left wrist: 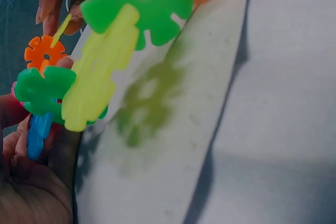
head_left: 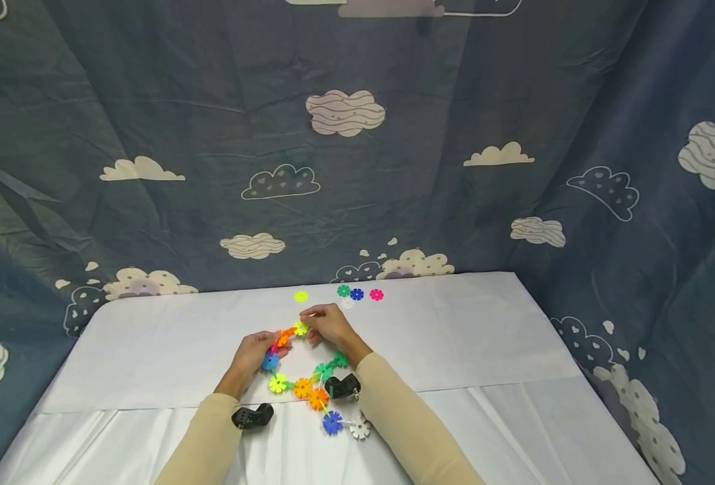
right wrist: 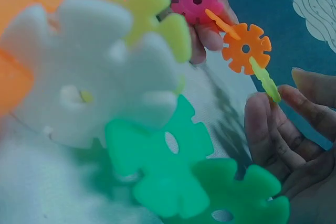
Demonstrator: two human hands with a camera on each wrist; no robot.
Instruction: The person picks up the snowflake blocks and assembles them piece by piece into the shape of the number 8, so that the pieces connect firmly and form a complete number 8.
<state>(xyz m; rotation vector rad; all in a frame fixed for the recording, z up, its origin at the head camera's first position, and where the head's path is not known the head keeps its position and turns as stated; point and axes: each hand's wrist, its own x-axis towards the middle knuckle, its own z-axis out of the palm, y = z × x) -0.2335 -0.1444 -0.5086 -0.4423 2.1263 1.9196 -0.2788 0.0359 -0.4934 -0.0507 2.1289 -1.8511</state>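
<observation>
A chain of notched plastic discs in several colours hangs in a curve between and below the two hands. My left hand (head_left: pixel 253 353) holds it by the pink disc (right wrist: pixel 197 0), close to the blue disc (head_left: pixel 270 362). Beyond the pink one, two orange discs (right wrist: pixel 246 49) lead to the yellow disc (right wrist: pixel 265 80) at the chain's end. The fingertips of my right hand (head_left: pixel 331 325) pinch that yellow disc. Lower down are a green disc (head_left: pixel 323 371), orange disc (head_left: pixel 317 399), blue-violet disc (head_left: pixel 332 422) and white disc (head_left: pixel 360 429).
Loose discs lie toward the table's far edge: a yellow disc (head_left: pixel 300 296), a green disc (head_left: pixel 344 290), a dark blue disc (head_left: pixel 357 294), a pink disc (head_left: pixel 377 294) and a pale one. A cloud-patterned curtain (head_left: pixel 406 222) stands behind the white-covered table (head_left: pixel 466 337).
</observation>
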